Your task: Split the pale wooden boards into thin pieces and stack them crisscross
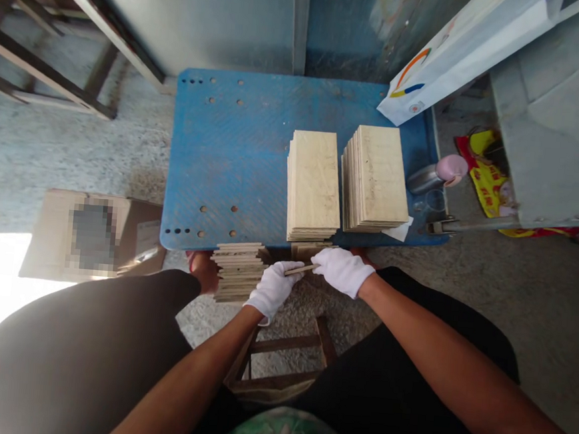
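Board: pinched by left hand and right hand (fingertips hard to make out)
Pile: just left of grip, edge partly hidden
Bag: beyond grip, rightward, cut off

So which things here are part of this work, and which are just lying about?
Likely in use:
- thin board, held by left hand and right hand
- board stacks
- blue table

Seemingly lying about:
- white bag
- pink-lidded bottle
- cardboard box
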The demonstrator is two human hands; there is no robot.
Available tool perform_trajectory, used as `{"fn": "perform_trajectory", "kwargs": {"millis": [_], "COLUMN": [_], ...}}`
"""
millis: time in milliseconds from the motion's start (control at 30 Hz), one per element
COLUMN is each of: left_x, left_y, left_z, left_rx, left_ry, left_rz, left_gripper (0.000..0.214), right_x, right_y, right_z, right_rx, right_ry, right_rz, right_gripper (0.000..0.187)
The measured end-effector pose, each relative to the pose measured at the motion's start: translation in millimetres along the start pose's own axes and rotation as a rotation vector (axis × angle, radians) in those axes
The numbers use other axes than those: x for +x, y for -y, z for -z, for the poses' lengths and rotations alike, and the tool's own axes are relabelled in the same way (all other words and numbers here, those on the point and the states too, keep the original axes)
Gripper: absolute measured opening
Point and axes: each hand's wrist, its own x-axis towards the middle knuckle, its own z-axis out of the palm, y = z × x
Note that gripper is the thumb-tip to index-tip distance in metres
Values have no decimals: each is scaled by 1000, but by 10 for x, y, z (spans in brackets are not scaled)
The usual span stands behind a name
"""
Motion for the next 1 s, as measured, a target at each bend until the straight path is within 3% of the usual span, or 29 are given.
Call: {"fn": "perform_trajectory", "kwargs": {"millis": [200, 433, 567, 733, 867, 1000], "left_x": [112, 178, 171, 172, 161, 139], "left_y": [-24, -91, -93, -112, -192, -355], "left_z": [39, 18, 19, 52, 69, 118], "left_rx": [381, 344, 302, 290, 252, 188], "left_ry": [-72, -85, -116, -159, -192, -270], "left_rz": [-3, -25, -4, -6, -36, -55], "left_gripper": [39, 38, 34, 32, 29, 24], "right_x": [111, 175, 168, 64, -86, -188], "right_y": [-129, -334, -321, -85, 150, 211], "right_z": [-233, -449, -468, -322, -30, 325], "right_rx": [14, 12, 7, -46, 80, 226], "right_ry": [3, -63, -83, -210, -348, -343], "right_rz": [-109, -162, -179, -227, -187, -365], "right_gripper": [29, 29, 27, 33, 33, 30]}}
